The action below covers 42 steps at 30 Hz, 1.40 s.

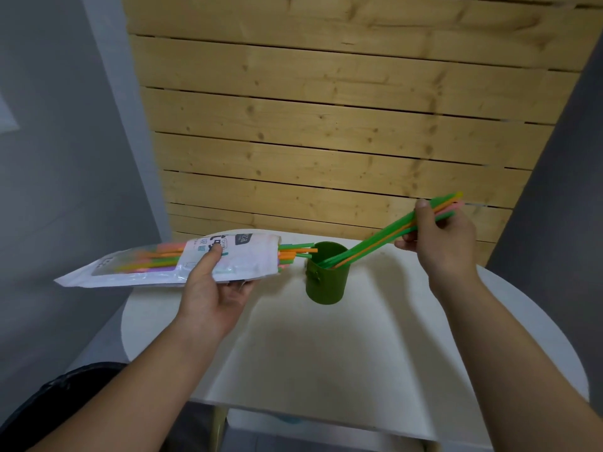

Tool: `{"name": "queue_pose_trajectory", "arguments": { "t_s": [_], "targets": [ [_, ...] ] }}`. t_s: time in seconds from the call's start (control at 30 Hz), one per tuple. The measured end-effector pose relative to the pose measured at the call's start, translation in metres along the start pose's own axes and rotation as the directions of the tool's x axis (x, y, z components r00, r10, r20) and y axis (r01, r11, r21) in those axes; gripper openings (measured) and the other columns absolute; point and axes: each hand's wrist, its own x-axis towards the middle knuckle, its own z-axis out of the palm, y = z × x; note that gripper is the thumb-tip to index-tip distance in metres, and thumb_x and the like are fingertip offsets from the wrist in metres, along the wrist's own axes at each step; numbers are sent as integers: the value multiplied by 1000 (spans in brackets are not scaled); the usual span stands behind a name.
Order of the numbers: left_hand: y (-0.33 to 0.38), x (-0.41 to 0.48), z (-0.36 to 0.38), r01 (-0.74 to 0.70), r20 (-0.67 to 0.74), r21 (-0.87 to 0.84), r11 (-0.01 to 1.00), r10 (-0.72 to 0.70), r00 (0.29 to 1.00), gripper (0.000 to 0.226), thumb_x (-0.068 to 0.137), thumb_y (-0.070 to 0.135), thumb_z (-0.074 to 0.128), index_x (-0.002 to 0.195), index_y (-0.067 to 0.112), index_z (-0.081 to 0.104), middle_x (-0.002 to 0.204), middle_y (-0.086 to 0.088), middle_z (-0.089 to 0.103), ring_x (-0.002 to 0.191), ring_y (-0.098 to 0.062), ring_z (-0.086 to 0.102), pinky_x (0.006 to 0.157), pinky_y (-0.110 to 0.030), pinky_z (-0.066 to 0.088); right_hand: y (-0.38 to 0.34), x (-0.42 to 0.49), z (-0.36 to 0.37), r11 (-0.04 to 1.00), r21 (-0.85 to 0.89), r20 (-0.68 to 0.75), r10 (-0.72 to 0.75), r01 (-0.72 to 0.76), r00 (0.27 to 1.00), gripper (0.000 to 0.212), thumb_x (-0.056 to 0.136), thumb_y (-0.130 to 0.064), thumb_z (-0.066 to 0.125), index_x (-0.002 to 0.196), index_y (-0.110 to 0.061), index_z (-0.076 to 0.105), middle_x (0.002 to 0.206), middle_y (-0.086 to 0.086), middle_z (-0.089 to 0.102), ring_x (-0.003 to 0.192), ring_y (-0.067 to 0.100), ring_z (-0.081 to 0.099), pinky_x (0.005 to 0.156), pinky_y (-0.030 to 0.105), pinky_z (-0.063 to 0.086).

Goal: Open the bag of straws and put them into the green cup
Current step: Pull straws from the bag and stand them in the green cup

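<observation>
A green cup (326,282) stands upright on the white round table (359,337). My right hand (440,243) grips a bundle of green, orange and pink straws (385,236) held slanted, with its lower ends inside the cup. My left hand (212,288) holds a white straw bag (156,265) lying nearly flat above the table's left edge. The bag's mouth is open and faces the cup. Several coloured straw ends (295,252) stick out of it close to the cup's rim.
A pale wooden slat wall (326,125) rises right behind the table. Grey walls flank it on both sides. A dark clothed knee (65,396) shows at the lower left, below the table edge.
</observation>
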Motion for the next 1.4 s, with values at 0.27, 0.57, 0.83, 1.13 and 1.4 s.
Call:
{"name": "queue_pose_trajectory", "arguments": {
  "t_s": [0.27,0.57,0.83,1.13,1.4],
  "targets": [
    [-5,-8,4,10,38,24,1000,-11,999,28,97,17,72,124,18,66,110,-8,82,106,-28,78,103,-53,57,16,-3,26,991,22,158,126,-131,979,21,95,-31,65,87,-12,66,75,8,63,65,18,62,61,27,57],
    [2,-19,5,14,48,56,998,-17,999,22,99,17,69,120,18,69,98,-4,84,85,-20,82,79,-44,66,29,-20,21,892,-41,227,447,-450,865,46,86,-35,76,110,-2,55,99,18,65,75,25,69,76,39,62],
    [1,-37,13,-7,102,95,995,-3,995,15,100,16,67,115,19,69,98,-3,84,84,-18,82,87,-43,62,-3,-73,31,955,71,471,223,-289,854,24,92,-33,68,103,-12,72,87,12,69,66,16,61,61,30,53],
    [0,-45,13,-4,133,112,994,-11,991,23,99,16,67,122,18,69,106,-4,83,92,-20,82,82,-44,65,-5,-87,39,964,52,511,200,-262,836,6,89,-7,71,94,-2,72,72,12,69,64,19,66,61,30,60],
    [0,-43,13,9,103,93,996,-18,995,20,99,14,68,118,18,68,100,-4,84,85,-19,82,78,-44,66,-2,-77,35,903,186,523,242,-387,817,7,89,3,67,94,0,69,75,13,76,66,20,73,65,25,61]
  ]
}}
